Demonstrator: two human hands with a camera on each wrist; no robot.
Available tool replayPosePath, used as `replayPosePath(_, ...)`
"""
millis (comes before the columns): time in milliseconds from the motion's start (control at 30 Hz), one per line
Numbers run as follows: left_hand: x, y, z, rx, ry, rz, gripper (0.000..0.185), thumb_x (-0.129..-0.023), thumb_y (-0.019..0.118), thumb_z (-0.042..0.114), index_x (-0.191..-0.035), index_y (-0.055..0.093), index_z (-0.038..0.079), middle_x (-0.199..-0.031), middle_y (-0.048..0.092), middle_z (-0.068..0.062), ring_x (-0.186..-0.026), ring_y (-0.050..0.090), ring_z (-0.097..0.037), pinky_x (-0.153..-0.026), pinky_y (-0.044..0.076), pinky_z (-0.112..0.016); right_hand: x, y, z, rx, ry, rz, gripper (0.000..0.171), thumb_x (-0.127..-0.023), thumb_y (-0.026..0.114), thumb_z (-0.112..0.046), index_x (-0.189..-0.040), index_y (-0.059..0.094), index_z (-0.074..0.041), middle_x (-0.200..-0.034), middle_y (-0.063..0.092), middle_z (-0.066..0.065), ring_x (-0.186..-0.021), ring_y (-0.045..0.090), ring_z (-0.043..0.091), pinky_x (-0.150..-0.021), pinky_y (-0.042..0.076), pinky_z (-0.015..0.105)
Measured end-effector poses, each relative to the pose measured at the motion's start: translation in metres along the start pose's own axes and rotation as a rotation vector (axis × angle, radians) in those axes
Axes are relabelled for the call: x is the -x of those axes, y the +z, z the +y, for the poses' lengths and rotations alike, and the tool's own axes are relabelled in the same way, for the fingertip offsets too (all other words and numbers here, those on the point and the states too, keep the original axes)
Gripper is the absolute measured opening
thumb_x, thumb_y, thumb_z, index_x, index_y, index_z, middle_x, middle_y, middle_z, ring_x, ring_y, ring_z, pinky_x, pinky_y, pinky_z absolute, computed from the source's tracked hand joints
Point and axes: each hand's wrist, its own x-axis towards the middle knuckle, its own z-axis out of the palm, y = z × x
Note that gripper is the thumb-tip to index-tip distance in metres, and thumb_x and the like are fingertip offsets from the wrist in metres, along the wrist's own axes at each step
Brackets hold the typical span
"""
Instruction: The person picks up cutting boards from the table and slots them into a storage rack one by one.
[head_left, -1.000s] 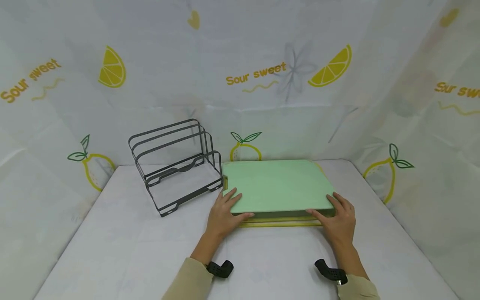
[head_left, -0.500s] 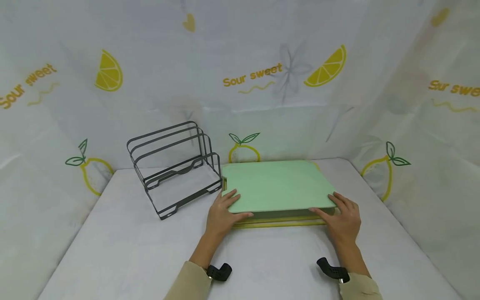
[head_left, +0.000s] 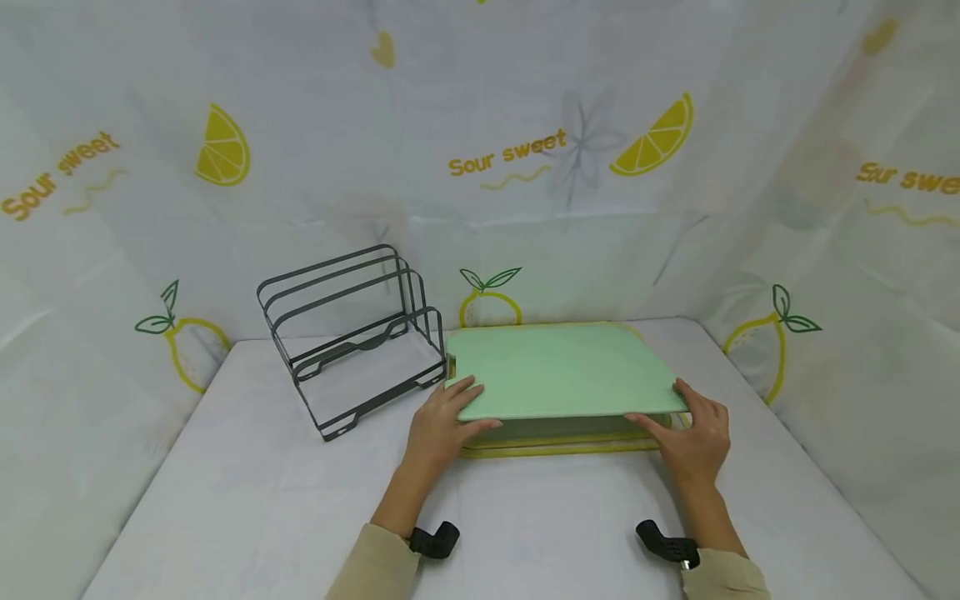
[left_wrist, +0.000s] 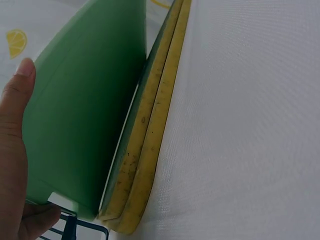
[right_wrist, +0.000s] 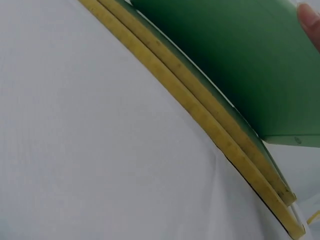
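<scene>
A flat light green panel (head_left: 562, 367) slopes over two stacked yellow-edged boards (head_left: 558, 451), its near edge raised. My left hand (head_left: 435, 429) grips its near left corner, fingers on top and thumb at the front edge. At the near right corner my right hand (head_left: 697, 437) pinches it the same way. The left wrist view shows the panel's shaded underside (left_wrist: 85, 110) and a pale cutout near its lower end. Marks dot the boards' yellow edges (left_wrist: 132, 165). In the right wrist view only a thumb tip (right_wrist: 309, 20) of that hand shows.
A black wire rack (head_left: 356, 342) with several upright hoops stands left of the boards, close to their left side. White cloth covers the table (head_left: 547, 517). Behind it hangs a lemon-print sheet (head_left: 315, 200).
The panel's near edge has risen a little, and the gap above the boards has widened. My right hand has shifted right and slightly up; my left hand stays at its corner.
</scene>
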Motion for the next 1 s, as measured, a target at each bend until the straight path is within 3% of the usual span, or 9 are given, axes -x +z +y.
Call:
replayPosePath(100,0.000,0.000,0.001,-0.036,0.030,0.075,0.064,-0.074,0.079,0.055,-0.127,0.071,0.020,-0.135,0.068,-0.003,-0.125,0.061,-0.047,-0.091,0.058,-0.052,-0.003,-0.002,-0.002,-0.033,0.016,0.021,0.110,-0.058,0.070,-0.088,-0.115,0.072,0.006,-0.099,0.072,0.029,-0.086,0.052,0.038,-0.086,0.029,0.002)
replayPosePath(167,0.000,0.001,0.001,-0.051,0.047,0.112,0.063,-0.072,0.081,0.054,-0.124,0.073,0.020,-0.131,0.071,-0.002,-0.122,0.063,-0.045,-0.088,0.060,-0.050,-0.005,-0.004,-0.002,-0.060,0.015,0.031,0.107,-0.059,0.073,-0.085,-0.114,0.072,0.007,-0.099,0.071,0.031,-0.086,0.053,0.022,-0.088,0.028,0.000)
replayPosePath(267,0.000,0.003,0.001,-0.089,0.079,0.164,0.062,-0.069,0.082,0.053,-0.120,0.075,0.020,-0.126,0.073,-0.001,-0.117,0.068,-0.040,-0.083,0.061,-0.044,-0.007,-0.006,0.000,-0.112,0.027,0.030,0.104,-0.061,0.075,-0.081,-0.115,0.071,0.007,-0.105,0.070,0.033,-0.100,0.049,-0.003,-0.088,0.031,0.001)
replayPosePath(367,-0.002,0.003,0.002,-0.123,0.101,0.210,0.061,-0.066,0.084,0.054,-0.117,0.076,0.021,-0.123,0.075,0.000,-0.111,0.072,-0.030,-0.076,0.061,-0.036,-0.009,-0.007,0.005,-0.187,0.060,0.004,0.096,-0.064,0.081,-0.072,-0.121,0.070,0.005,-0.116,0.068,0.033,-0.111,0.047,-0.012,-0.086,0.036,0.005)
replayPosePath(500,-0.003,0.001,0.003,-0.144,0.108,0.241,0.061,-0.065,0.083,0.058,-0.114,0.077,0.021,-0.118,0.076,0.002,-0.105,0.074,-0.021,-0.069,0.060,-0.030,-0.008,-0.008,0.011,-0.271,0.181,-0.060,0.070,-0.075,0.091,-0.034,-0.129,0.066,0.003,-0.124,0.068,0.010,-0.115,0.052,-0.011,-0.089,0.041,0.005)
replayPosePath(600,-0.004,0.000,0.004,-0.162,0.131,0.264,0.062,-0.063,0.082,0.059,-0.111,0.078,0.020,-0.115,0.077,0.001,-0.102,0.075,-0.019,-0.065,0.059,-0.027,-0.009,-0.006,0.011,-0.342,0.290,-0.089,0.046,-0.091,0.074,-0.010,-0.132,0.061,0.006,-0.126,0.063,-0.010,-0.116,0.055,-0.008,-0.094,0.041,0.004)
replayPosePath(767,-0.006,0.000,0.005,-0.177,0.166,0.294,0.062,-0.060,0.083,0.059,-0.109,0.079,0.020,-0.112,0.078,0.000,-0.098,0.076,-0.018,-0.057,0.055,-0.023,-0.012,0.006,0.005,-0.714,0.491,-0.034,0.039,-0.109,0.040,-0.017,-0.130,0.056,0.011,-0.128,0.064,-0.004,-0.116,0.058,0.007,-0.099,0.041,0.012)
replayPosePath(867,-0.006,0.000,0.006,-0.176,0.154,0.294,0.061,-0.062,0.082,0.060,-0.108,0.079,0.020,-0.112,0.078,0.001,-0.098,0.076,-0.017,-0.056,0.054,-0.022,-0.013,0.015,0.001,-0.949,0.590,0.042,0.036,-0.108,0.043,-0.026,-0.120,0.059,0.005,-0.128,0.065,0.004,-0.119,0.057,0.015,-0.101,0.041,0.019)
replayPosePath(1000,-0.007,-0.001,0.006,-0.163,0.139,0.294,0.060,-0.062,0.083,0.059,-0.108,0.079,0.021,-0.112,0.078,0.002,-0.098,0.076,-0.017,-0.057,0.054,-0.022,-0.015,0.025,-0.001,-1.026,0.589,0.108,0.029,-0.107,0.047,-0.033,-0.107,0.060,-0.007,-0.125,0.065,0.008,-0.120,0.056,0.020,-0.098,0.041,0.024)
